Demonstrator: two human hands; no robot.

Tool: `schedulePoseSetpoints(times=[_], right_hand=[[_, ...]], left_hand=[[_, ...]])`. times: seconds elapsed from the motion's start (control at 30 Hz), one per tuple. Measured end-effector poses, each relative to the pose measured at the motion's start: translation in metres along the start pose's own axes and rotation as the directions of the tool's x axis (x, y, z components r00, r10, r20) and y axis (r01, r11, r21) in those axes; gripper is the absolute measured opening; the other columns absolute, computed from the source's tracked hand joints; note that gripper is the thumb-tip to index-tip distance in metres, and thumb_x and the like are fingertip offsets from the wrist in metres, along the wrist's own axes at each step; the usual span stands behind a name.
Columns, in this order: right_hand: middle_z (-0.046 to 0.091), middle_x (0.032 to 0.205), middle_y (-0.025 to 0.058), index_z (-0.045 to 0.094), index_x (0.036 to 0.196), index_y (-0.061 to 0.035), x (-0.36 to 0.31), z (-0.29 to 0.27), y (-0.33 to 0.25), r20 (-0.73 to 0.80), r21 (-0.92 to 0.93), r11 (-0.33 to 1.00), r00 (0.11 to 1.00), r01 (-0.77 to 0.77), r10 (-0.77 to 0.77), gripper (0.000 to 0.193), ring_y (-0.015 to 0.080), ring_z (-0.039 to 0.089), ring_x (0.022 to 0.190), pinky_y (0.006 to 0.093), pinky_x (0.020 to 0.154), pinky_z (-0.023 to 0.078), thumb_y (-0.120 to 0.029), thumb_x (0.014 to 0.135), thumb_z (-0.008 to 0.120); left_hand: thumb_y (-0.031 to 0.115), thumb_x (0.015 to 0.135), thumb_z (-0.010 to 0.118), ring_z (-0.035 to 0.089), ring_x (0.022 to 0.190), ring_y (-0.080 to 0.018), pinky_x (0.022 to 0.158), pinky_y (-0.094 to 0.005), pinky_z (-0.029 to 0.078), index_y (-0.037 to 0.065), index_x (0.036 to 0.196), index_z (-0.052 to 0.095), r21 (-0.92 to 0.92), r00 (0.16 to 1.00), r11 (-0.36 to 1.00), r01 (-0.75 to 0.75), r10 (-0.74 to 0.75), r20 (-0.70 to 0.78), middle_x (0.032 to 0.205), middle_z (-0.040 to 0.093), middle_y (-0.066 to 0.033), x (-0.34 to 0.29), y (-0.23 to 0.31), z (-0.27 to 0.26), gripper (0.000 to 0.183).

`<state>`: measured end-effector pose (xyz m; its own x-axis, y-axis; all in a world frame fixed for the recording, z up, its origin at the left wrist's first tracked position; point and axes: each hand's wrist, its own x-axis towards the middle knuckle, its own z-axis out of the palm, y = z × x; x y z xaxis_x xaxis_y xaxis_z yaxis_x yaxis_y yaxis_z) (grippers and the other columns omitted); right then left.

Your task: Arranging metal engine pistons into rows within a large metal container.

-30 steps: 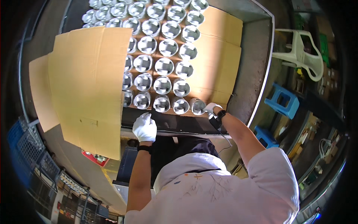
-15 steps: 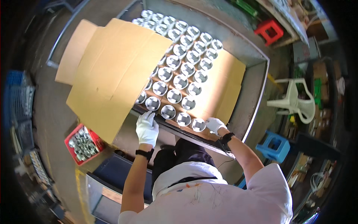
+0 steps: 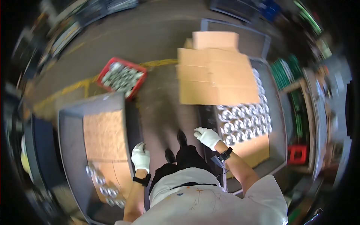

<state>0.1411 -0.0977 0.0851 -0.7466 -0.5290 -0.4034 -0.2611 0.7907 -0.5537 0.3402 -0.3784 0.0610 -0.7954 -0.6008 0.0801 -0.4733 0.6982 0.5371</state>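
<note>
- White cotton-like shirt (image 3: 206, 206), worn by the person, with a small branching print; dark trousers (image 3: 191, 157) below it.
- Left hand (image 3: 141, 157), white glove, black wristband (image 3: 141, 180): just beside the right edge of the left bin. Fingers bunched and blurred; how far apart they stand cannot be told. Nothing seen in its grasp.
- Right hand (image 3: 207, 138), white glove, black watch-like band (image 3: 225, 153): before the left edge of the right bin; contact cannot be told. Fingers bent and close together, exact spread unclear; nothing seen in its grasp.
- Left bin (image 3: 71, 142), grey, deep-walled: a few silver metal cups (image 3: 112, 192) towards the near edge, on a brown cardboard liner (image 3: 105, 135).
- Right bin (image 3: 278, 123), grey: closely set rows of round metal cups (image 3: 239, 124) from mid-bin towards the far edge; cardboard base (image 3: 255, 150) showing between them and the near edge.
- Large cardboard sheet (image 3: 228, 78), creased: over the far left corner of the right bin, overhanging its left edge and hiding some cups.
- Red stool (image 3: 297, 154): outside the right edge of the right bin.
- Red crate (image 3: 141, 80), tilted in plan: on the floor beyond the far right corner of the left bin, filled with small metal parts (image 3: 122, 77).
</note>
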Motion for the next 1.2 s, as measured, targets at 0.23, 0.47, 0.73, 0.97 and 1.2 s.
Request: schedulePoseSetpoints(times=[0.23,0.47,0.73,0.97,1.2], right_hand=[[0.068,0.092,0.0145,0.064,0.116,-0.0069,0.084,0.003,-0.082,0.337,0.105,0.991,0.934,0.088,-0.118,0.032,0.016,0.061,0.058,0.0325,0.06,0.052,-0.026,0.091,0.058],[0.066,0.107,0.02,0.064,0.114,-0.0095,0.153,0.061,-0.198,0.491,-0.247,0.739,0.739,0.626,-0.462,0.034,0.0373,0.063,0.099,0.043,0.086,0.05,-0.034,0.092,0.056],[0.065,0.11,0.0182,0.061,0.117,-0.0098,0.127,0.16,-0.299,0.791,-0.177,0.498,0.424,0.849,-0.441,0.038,0.0379,0.061,0.101,0.0454,0.088,0.048,-0.036,0.092,0.052],[0.066,0.11,0.0174,0.063,0.116,-0.0085,0.049,0.251,-0.398,0.829,-0.228,0.323,0.357,0.919,-0.43,0.038,0.0356,0.061,0.102,0.0431,0.09,0.047,-0.035,0.092,0.053],[0.065,0.114,0.0154,0.061,0.119,-0.0072,0.002,0.374,-0.498,0.884,-0.229,0.37,0.351,0.9,-0.307,0.041,0.0284,0.065,0.088,0.0378,0.081,0.05,-0.036,0.092,0.051]], left_hand=[[0.01,0.076,0.057,0.062,0.096,-0.0324,0.088,-0.041,0.05,0.008,0.099,0.069,-0.011,0.835,0.855,0.518,-0.509,-0.208,0.106,0.067,-0.0111,-0.066,-0.04,-0.041,0.026],[0.011,0.077,0.057,0.062,0.097,-0.0334,0.087,-0.0409,0.05,0.008,0.098,0.069,-0.097,0.516,0.589,0.803,-0.767,-0.381,0.107,0.067,-0.0134,-0.169,-0.06,-0.064,0.024],[0.013,0.078,0.057,0.062,0.1,-0.032,0.09,-0.0385,0.049,0.006,0.096,0.071,-0.259,0.167,0.283,0.923,-0.904,-0.393,0.106,0.067,-0.0138,-0.277,-0.107,-0.082,0.024],[0.016,0.079,0.055,0.065,0.098,-0.0317,0.089,-0.0377,0.05,0.007,0.101,0.071,-0.352,0.055,0.122,0.928,-0.979,-0.194,0.104,0.068,-0.0162,-0.35,-0.185,-0.092,0.028],[0.024,0.077,0.056,0.065,0.096,-0.0324,0.085,-0.0406,0.051,0.011,0.1,0.072,-0.252,0.095,0.073,0.965,-0.992,0.078,0.102,0.068,-0.017,-0.4,-0.234,-0.083,0.031]])
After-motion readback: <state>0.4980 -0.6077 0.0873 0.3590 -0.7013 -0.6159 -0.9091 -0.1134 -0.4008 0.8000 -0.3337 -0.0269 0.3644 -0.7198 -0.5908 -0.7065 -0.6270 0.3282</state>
